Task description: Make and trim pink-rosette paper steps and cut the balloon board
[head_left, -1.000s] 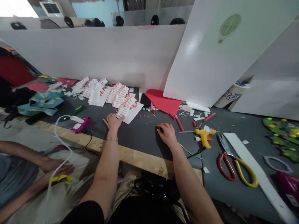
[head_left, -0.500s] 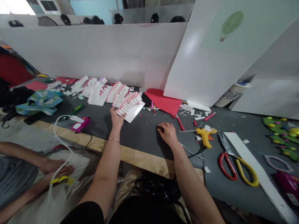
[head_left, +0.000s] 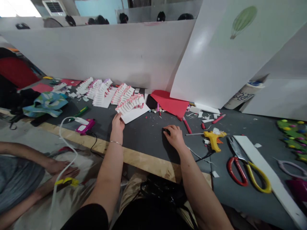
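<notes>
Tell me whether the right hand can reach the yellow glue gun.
Probably yes: the right hand lies near the yellow glue gun, with only dark tabletop and a thin rod between.

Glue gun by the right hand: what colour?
The glue gun is yellow; it shows best in the head view.

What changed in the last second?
The left hand moved from the mat up to the near corner of the white sheet, and the sheet with its pink-edged strips has turned slightly. The right hand stayed on the dark mat; the yellow glue gun stayed put.
</notes>
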The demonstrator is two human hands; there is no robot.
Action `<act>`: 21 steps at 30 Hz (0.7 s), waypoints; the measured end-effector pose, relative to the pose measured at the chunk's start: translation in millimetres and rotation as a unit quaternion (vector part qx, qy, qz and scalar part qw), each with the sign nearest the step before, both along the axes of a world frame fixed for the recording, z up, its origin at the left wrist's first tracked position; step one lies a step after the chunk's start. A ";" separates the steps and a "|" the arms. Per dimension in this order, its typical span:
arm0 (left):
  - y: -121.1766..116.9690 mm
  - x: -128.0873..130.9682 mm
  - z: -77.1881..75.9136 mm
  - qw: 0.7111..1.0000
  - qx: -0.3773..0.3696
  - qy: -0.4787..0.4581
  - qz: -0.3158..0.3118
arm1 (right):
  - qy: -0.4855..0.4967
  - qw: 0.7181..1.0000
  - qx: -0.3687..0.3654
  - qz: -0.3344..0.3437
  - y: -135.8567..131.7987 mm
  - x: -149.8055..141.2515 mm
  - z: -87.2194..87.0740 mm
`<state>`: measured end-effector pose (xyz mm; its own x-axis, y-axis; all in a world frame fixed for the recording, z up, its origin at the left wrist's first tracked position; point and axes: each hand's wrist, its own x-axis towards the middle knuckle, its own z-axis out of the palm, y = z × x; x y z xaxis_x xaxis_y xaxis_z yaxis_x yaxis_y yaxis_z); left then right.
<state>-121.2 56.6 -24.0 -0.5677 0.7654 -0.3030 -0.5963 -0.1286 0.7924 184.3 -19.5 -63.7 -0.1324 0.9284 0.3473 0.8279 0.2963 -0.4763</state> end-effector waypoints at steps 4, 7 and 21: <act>-1.6 -9.9 3.3 0.999 -0.009 -0.030 0.040 | -0.009 1.000 0.000 -0.003 -0.2 0.4 0.3; -4.2 -12.6 6.6 0.997 0.003 -0.042 0.061 | -0.009 1.000 -0.003 -0.002 0.2 0.9 1.0; -13.8 7.7 14.1 0.995 0.051 0.020 0.079 | 0.009 1.000 0.000 0.007 1.0 1.8 -2.4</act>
